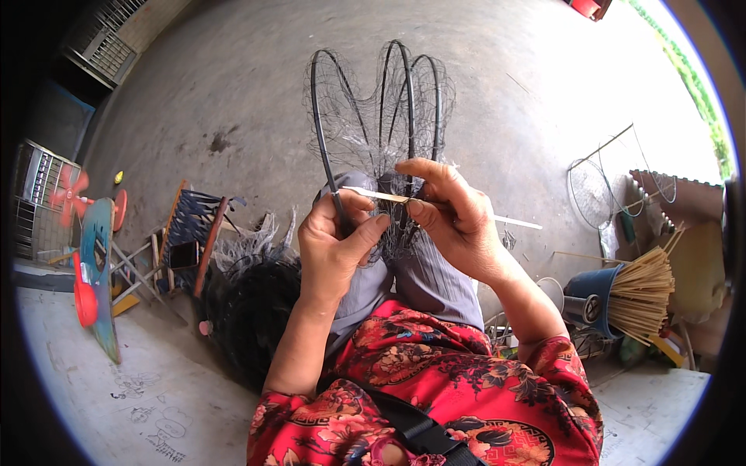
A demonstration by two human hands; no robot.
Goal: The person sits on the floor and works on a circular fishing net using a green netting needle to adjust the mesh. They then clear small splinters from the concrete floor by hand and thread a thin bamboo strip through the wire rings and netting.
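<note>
Black hoops point(409, 101) with fine dark netting point(365, 116) stretched over them rise from between my knees. My left hand point(334, 237) is closed round the lower end of the leftmost hoop, its thumb and fingertips pointing at the netting. A thin, pale, flat strip point(374, 194), wood or bamboo by its look, runs slantwise across the front of the netting from the left fingers to the right. Pinched between thumb and fingers of my right hand point(458, 221), the strip passes behind that hand and sticks out beyond it. Bunched netting hangs between the hands.
To the right, a blue bucket point(594, 291) holds a bundle of thin wooden sticks point(645, 295), with framed nets point(592, 194) farther back. A folding chair point(186, 233) with a phone point(184, 255) stands left, near a painted board with red wheels point(97, 272). Black netting point(256, 318) is heaped beside me.
</note>
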